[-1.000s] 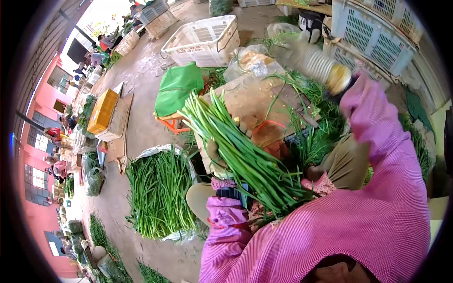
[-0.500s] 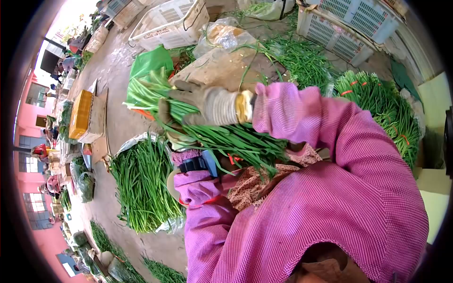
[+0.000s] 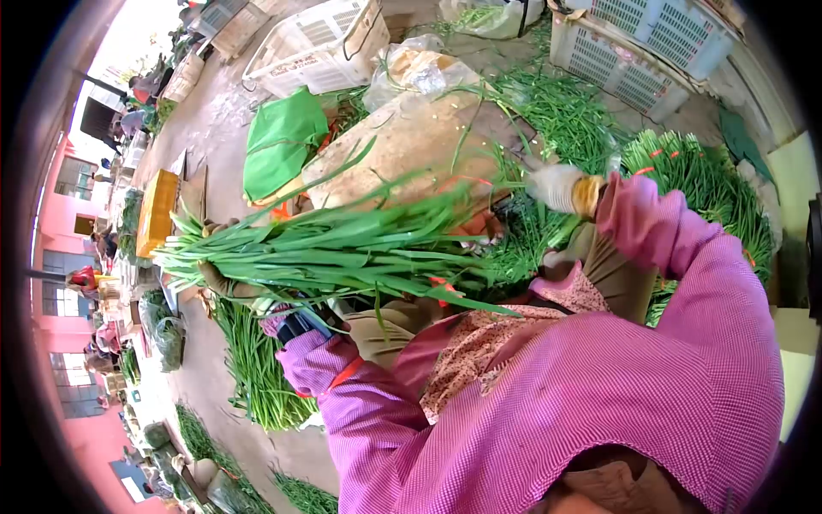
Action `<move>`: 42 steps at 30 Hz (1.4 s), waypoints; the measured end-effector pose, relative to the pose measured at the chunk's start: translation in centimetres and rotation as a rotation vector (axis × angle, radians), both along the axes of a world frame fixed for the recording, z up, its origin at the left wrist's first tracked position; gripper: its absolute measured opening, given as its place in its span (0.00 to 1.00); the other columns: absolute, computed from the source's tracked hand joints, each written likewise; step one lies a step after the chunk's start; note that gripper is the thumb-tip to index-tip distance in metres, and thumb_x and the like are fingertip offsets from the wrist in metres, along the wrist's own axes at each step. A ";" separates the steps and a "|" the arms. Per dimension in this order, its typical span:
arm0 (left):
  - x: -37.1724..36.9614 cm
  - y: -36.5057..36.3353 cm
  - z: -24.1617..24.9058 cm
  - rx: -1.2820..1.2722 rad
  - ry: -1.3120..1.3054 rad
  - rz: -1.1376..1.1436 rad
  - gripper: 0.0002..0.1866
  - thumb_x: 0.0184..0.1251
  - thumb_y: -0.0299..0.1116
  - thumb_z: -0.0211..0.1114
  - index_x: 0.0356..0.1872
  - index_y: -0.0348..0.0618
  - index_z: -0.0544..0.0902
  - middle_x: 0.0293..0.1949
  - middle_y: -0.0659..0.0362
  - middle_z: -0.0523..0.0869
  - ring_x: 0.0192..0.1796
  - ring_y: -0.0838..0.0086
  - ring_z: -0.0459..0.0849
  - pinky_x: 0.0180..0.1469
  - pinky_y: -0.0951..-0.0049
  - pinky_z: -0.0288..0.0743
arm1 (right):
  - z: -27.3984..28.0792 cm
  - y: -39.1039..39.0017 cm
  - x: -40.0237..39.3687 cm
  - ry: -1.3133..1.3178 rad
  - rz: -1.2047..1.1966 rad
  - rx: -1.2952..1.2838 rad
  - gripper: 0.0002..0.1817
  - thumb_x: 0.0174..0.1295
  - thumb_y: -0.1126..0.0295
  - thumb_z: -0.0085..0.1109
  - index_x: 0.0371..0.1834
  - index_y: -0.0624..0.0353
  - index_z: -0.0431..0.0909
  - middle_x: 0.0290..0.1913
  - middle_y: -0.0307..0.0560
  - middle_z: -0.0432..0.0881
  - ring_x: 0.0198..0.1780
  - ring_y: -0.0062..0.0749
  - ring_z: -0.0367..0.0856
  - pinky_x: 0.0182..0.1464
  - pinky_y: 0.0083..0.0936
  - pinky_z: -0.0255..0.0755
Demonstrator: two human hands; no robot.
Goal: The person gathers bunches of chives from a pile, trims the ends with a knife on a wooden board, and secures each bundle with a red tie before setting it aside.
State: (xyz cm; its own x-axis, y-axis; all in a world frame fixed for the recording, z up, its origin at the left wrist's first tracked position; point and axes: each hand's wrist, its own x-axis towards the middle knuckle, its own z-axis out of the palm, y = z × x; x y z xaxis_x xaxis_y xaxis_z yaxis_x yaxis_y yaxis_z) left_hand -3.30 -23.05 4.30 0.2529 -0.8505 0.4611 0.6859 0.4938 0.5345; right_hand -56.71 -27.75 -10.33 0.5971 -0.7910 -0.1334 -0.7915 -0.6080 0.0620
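Observation:
A long bunch of garlic chives (image 3: 342, 248) lies across in front of me, pale stalk ends to the left and leaf tips to the right. My gloved left hand (image 3: 224, 278) is closed around it near the stalks; the bunch partly hides the fingers. Farther right, my gloved right hand (image 3: 552, 187) is apart from the main bunch, above loose leaves. Thin green blades show by its fingertips, but motion blur hides whether it grips them. Below the left hand, a thick pile of chives (image 3: 261, 360) lies on the floor.
A worn board (image 3: 402, 146) lies ahead, with a green bag (image 3: 282, 141) to its left. White crates (image 3: 321, 56) stand at the back and more crates (image 3: 621, 73) at the upper right. Tied bundles (image 3: 685, 171) are stacked at my right. Other people sit far left.
My left hand has moved left with the bunch, which now stretches out flat. My right hand has drawn away from beside the stalks, far to the right.

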 end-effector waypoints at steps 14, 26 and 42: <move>3.8 0.2 2.7 0.042 -0.125 -0.090 0.35 0.61 0.42 0.68 0.65 0.35 0.65 0.50 0.56 0.79 0.55 0.65 0.79 0.68 0.59 0.68 | 3.7 -2.5 11.1 -0.107 -0.283 0.514 0.18 0.62 0.53 0.54 0.43 0.54 0.83 0.40 0.52 0.86 0.43 0.50 0.85 0.44 0.43 0.78; 3.8 -1.0 5.7 0.094 -0.088 -0.115 0.46 0.61 0.34 0.70 0.77 0.42 0.51 0.55 0.61 0.74 0.56 0.68 0.76 0.59 0.60 0.75 | -9.0 -13.8 13.2 -0.081 -0.183 0.035 0.10 0.62 0.64 0.57 0.39 0.54 0.86 0.37 0.54 0.87 0.42 0.49 0.88 0.40 0.44 0.81; 2.1 -11.7 9.8 0.233 -0.426 -0.242 0.29 0.65 0.41 0.66 0.58 0.38 0.62 0.38 0.60 0.75 0.45 0.76 0.73 0.60 0.68 0.72 | -8.1 -8.0 15.0 -0.063 0.166 0.314 0.14 0.57 0.63 0.59 0.38 0.62 0.84 0.29 0.53 0.82 0.35 0.47 0.81 0.39 0.46 0.77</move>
